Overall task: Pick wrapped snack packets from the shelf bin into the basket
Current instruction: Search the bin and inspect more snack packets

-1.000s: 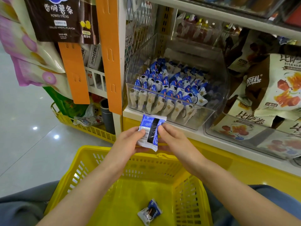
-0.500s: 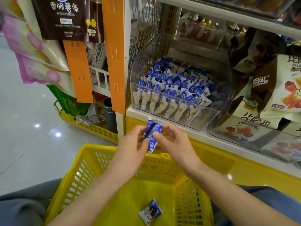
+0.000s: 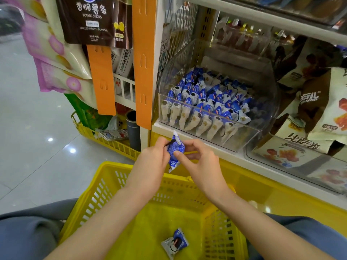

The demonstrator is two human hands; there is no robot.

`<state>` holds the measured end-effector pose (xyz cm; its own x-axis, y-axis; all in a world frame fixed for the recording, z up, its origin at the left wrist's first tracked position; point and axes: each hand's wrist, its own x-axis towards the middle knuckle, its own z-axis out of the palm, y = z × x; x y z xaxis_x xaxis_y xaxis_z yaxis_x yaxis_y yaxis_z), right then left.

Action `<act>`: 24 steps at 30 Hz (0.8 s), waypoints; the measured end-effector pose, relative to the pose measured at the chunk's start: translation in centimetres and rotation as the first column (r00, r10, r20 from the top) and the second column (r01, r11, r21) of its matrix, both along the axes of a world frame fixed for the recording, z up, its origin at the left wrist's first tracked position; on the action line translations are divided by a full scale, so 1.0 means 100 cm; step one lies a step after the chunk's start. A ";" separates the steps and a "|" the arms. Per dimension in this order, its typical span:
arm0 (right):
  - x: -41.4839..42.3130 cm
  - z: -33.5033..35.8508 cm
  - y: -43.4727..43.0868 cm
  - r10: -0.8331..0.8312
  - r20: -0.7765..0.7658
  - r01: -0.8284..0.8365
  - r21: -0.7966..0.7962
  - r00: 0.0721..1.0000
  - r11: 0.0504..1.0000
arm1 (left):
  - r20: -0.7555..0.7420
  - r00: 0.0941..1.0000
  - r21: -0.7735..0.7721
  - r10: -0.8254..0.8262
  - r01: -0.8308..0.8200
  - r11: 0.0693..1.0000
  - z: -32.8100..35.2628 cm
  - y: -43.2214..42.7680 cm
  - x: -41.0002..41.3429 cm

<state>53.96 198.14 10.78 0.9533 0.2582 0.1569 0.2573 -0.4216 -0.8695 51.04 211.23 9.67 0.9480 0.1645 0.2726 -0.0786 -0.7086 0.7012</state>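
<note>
Pinching one snack packet (image 3: 175,151) between left hand (image 3: 152,160) and right hand (image 3: 200,162), fingers of both curling onto it, just above the far rim of the yellow basket (image 3: 97,196). Standing roughly upright, white crimped end pointing up toward the shelf bin (image 3: 244,136). Showing crinkled blue wrap, white at both ends. Lying on the basket floor, a second packet (image 3: 175,243).

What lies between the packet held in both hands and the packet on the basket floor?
Head view: between the held packet and the loose packet lies only the basket: far rim, slotted wall, bare yellow floor.
</note>
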 end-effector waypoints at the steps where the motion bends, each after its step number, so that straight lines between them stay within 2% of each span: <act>1: 0.001 0.001 0.001 -0.010 0.014 0.010 0.014 1.000 1.000 | 0.004 1.000 -0.042 0.013 -0.012 0.999 0.001 0.000 0.000; 3: 0.003 0.005 0.002 0.003 0.013 -0.004 0.060 1.000 0.998 | 0.004 0.999 -0.156 0.041 -0.040 0.987 0.004 0.001 0.004; 6: 0.010 0.014 0.001 0.106 -0.103 -0.086 0.182 0.989 0.980 | -0.065 0.997 -0.363 0.046 -0.067 0.929 0.010 0.006 0.013; 9: 0.017 0.023 -0.002 0.197 -0.226 -0.115 0.330 0.954 0.937 | -0.146 0.988 -0.663 -0.044 -0.065 0.746 0.021 0.011 0.013; 13: 0.019 0.025 -0.003 0.243 -0.317 -0.106 0.394 0.917 0.913 | -0.215 0.955 -0.827 -0.205 -0.066 0.558 0.031 0.010 0.010; 14: 0.019 0.025 -0.003 0.239 -0.336 -0.093 0.398 0.911 0.913 | -0.245 0.941 -0.822 -0.232 -0.075 0.564 0.034 0.010 0.009; 16: 0.020 0.026 -0.005 0.217 -0.364 -0.063 0.390 0.906 0.918 | -0.290 0.914 -0.743 -0.283 -0.028 0.669 0.036 0.013 0.007; 17: 0.021 0.028 -0.006 0.207 -0.371 -0.050 0.392 0.905 0.919 | -0.282 0.910 -0.697 -0.303 0.022 0.716 0.036 0.015 0.006; 19: 0.021 0.031 -0.010 0.198 -0.354 -0.052 0.382 0.914 0.923 | -0.229 0.918 -0.650 -0.322 0.102 0.753 0.037 0.019 0.004; 21: 0.017 0.035 -0.014 0.191 -0.290 -0.091 0.325 0.938 0.941 | -0.187 0.931 -0.616 -0.314 0.138 0.775 0.040 0.018 0.005; 24: 0.009 0.037 -0.015 0.165 -0.142 -0.120 0.279 0.976 0.953 | -0.141 0.951 -0.458 -0.274 0.183 0.870 0.045 0.015 0.009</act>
